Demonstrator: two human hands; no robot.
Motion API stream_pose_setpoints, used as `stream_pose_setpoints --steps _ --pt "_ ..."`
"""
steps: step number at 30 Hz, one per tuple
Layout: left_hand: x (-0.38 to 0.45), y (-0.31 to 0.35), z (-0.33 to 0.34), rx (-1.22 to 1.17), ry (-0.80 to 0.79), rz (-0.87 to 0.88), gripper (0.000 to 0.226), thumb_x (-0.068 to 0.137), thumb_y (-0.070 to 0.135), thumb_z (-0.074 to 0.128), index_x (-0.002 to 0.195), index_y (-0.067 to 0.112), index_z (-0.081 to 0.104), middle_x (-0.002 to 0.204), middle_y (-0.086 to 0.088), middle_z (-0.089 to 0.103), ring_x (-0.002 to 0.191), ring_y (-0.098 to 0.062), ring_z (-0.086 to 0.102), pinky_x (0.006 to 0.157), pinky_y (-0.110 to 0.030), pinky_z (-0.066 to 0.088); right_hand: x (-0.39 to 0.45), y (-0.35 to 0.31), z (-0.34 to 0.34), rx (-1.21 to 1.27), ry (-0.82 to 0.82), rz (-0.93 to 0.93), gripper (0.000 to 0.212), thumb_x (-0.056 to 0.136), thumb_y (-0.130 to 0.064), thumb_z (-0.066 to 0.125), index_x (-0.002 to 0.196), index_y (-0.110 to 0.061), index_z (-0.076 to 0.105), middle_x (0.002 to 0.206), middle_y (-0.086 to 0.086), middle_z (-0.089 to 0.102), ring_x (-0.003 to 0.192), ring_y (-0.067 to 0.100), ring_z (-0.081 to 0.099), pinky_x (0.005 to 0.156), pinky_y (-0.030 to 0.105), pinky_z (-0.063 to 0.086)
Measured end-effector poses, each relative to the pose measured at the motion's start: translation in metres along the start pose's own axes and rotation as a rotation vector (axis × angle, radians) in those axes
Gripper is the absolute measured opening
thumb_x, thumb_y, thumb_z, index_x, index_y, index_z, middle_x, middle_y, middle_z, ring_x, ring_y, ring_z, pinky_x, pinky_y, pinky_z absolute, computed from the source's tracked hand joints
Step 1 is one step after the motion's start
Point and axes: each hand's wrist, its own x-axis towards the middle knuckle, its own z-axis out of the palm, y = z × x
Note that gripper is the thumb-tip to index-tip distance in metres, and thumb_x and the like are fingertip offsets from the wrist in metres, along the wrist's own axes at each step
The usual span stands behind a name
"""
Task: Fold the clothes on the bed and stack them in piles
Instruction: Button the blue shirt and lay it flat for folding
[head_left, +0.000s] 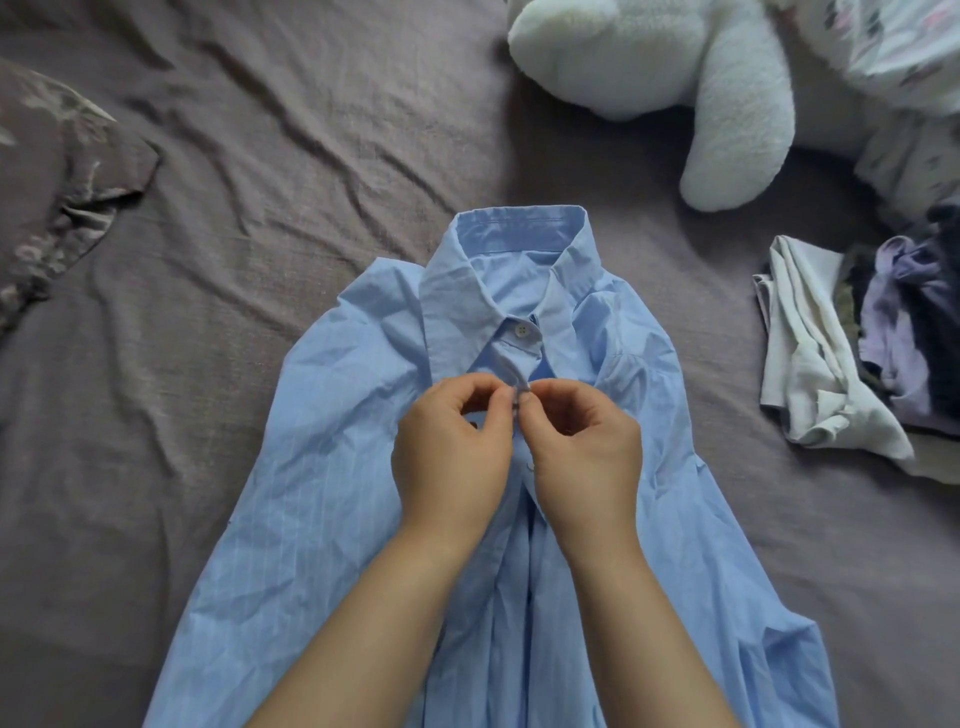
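A light blue shirt (519, 519) lies front-up in the middle of the bed (260, 208), collar away from the viewer, its body running off the lower edge of view. The cloth is thin, crisp woven cotton by the look of it, with faint pale vertical stripes and fine creases across both shoulders. The stiff pointed collar stands folded down; one white button (521, 329) at the neck is fastened. Just below it, both hands meet over the front placket: the left hand (452, 447) and right hand (587, 447) each have fingers curled, thumb and forefinger tips pinching the placket edge between them, which is drawn up into a small ridge. What exactly sits between the fingertips is too small to make out. A second white button (530, 466) shows beside the right hand. The bed carries a dull mauve-brown sheet, matte and heavily rumpled. At the left edge lies a pillow (57, 192) in similar cloth with a faded floral print. To the right, well apart from the shirt, sits a loose heap of clothes (857, 343): off-white, lilac and dark pieces. Above it lies a white fleecy plush toy (675, 78), with patterned pale fabric (904, 52) at the top right corner.
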Motion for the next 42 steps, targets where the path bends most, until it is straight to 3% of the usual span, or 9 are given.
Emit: stream_pose_setpoints --steps 6,11,18,22,26,29,34,38,42 --pt "0.01 -0.003 -0.004 -0.112 -0.151 -0.106 0.015 0.087 0.011 0.066 0.075 0.02 0.07 0.075 0.004 0.072 0.077 -0.011 0.069 0.073 -0.031 0.054 0.008 0.012 -0.006 -0.352 -0.129 -0.299 0.013 0.09 0.0 0.057 0.096 -0.01 0.063 0.086 -0.016 0.053 0.08 0.001 0.051 0.078 0.003 0.037" --pt "0.022 0.003 -0.02 -0.446 -0.434 -0.479 0.01 0.088 0.018 0.065 0.08 0.018 0.07 0.071 0.006 0.072 0.07 0.0 0.068 0.055 -0.012 0.049 0.024 0.004 -0.017 -0.039 -0.314 -0.001 0.017 0.088 -0.007 0.065 0.083 -0.023 0.065 0.08 -0.009 0.068 0.077 0.001 0.064 0.077 0.016 0.051" --pt "-0.007 -0.024 -0.006 0.0 0.012 -0.119 0.006 0.087 0.024 0.068 0.092 0.024 0.066 0.091 0.011 0.065 0.084 -0.002 0.061 0.074 -0.008 0.043 0.016 0.025 -0.037 -0.116 -0.131 0.032 0.016 0.089 -0.011 0.065 0.078 -0.021 0.068 0.073 -0.007 0.068 0.068 0.005 0.064 0.063 0.022 0.052" --pt "-0.026 -0.043 0.015 0.153 0.043 -0.201 0.037 0.077 0.027 0.077 0.108 0.017 0.059 0.101 0.001 0.052 0.082 -0.009 0.053 0.07 -0.008 0.034 0.003 0.055 -0.032 -0.545 -0.255 -0.074 0.009 0.086 -0.016 0.068 0.082 -0.023 0.072 0.083 -0.009 0.064 0.076 0.005 0.059 0.072 0.017 0.045" --pt "-0.029 -0.048 0.024 0.084 0.069 -0.288 0.012 0.083 0.019 0.071 0.09 0.02 0.061 0.086 0.001 0.065 0.073 -0.009 0.059 0.07 -0.022 0.044 -0.001 0.07 -0.023 -0.74 -0.241 -0.059 0.01 0.088 -0.026 0.065 0.094 -0.024 0.072 0.094 -0.008 0.058 0.091 0.011 0.057 0.077 0.03 0.046" --pt "-0.033 -0.049 0.022 -0.103 0.109 -0.394 0.023 0.084 0.011 0.07 0.105 0.018 0.063 0.076 0.006 0.064 0.065 0.0 0.058 0.072 -0.023 0.051 -0.002 0.069 -0.019 -0.769 -0.211 -0.04 0.006 0.086 -0.026 0.067 0.084 -0.021 0.065 0.088 -0.01 0.053 0.091 0.013 0.055 0.082 0.033 0.044" --pt "-0.045 -0.052 0.013 -0.313 0.055 -0.627 0.005 0.082 0.007 0.072 0.086 0.008 0.071 0.074 0.001 0.069 0.065 -0.01 0.059 0.067 -0.023 0.049 -0.007 0.056 -0.023 -0.526 -0.148 0.046 0.012 0.085 -0.023 0.068 0.075 -0.023 0.062 0.08 -0.007 0.064 0.075 0.009 0.058 0.069 0.024 0.044" --pt "-0.056 -0.042 0.011 -0.232 0.091 -0.457 0.011 0.082 0.011 0.073 0.083 0.021 0.068 0.078 0.007 0.069 0.066 0.002 0.06 0.065 -0.008 0.045 -0.02 0.044 -0.027 -0.384 -0.094 0.04 0.012 0.082 -0.015 0.072 0.072 -0.02 0.067 0.078 -0.006 0.063 0.076 0.002 0.055 0.067 0.007 0.038" --pt "-0.063 -0.028 0.015 -0.126 0.108 -0.29 0.021 0.082 0.012 0.072 0.095 0.028 0.066 0.081 0.007 0.067 0.073 0.004 0.062 0.065 -0.005 0.044 -0.025 0.037 -0.024 -0.183 -0.122 0.149 0.01 0.082 -0.011 0.071 0.074 -0.016 0.068 0.073 -0.005 0.067 0.071 0.004 0.061 0.069 0.013 0.047"
